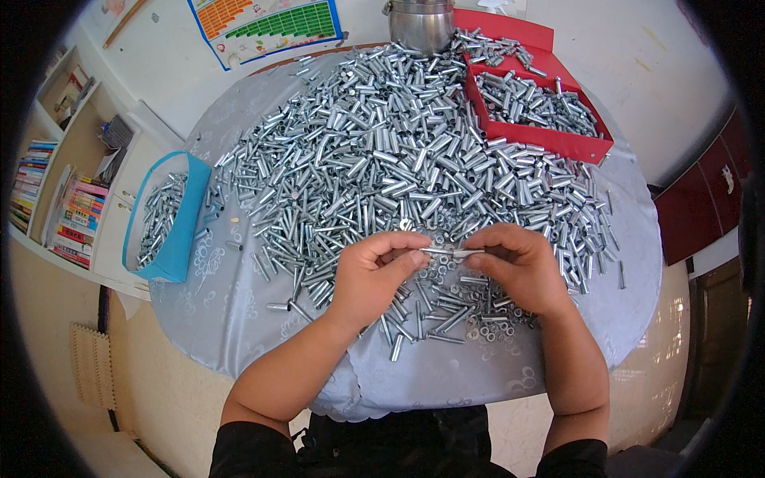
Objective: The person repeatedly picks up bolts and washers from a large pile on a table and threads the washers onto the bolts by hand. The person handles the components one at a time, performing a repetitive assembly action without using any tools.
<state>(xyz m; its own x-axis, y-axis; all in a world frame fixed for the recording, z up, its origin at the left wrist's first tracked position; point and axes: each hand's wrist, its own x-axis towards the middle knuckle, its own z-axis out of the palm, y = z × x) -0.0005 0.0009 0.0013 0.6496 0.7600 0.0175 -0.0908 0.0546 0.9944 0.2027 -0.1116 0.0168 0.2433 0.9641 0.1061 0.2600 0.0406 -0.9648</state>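
Spanning the gap between the 2 hands, a slender metal piece is held level above the near part of a heaped table, its left end gripped by the left hand and its right end by the right hand. Each end is pinched between thumb and fingers, with the other fingers curled in; whether 1 part or 2 fitted together are being held cannot be told, as the ends are covered by the fingertips. Below and just in front of the right hand, small washers and nuts are scattered, and more rings are seen beneath the held piece. Beyond the hands, most of the tabletop is covered by a broad heap of silvery sleeves and bolts. At the far right of the heap, a red box is filled with similar parts, and more are strewn on its red lid flap, which is laid back behind it. At the far edge, a steel pot is stood next to the box. On the left side, a light-blue bin is partly filled with metal parts. The table is covered by a grey patterned cloth. Farther left, books are kept on a pale shelf unit, and a colourful chart is fixed to the wall.
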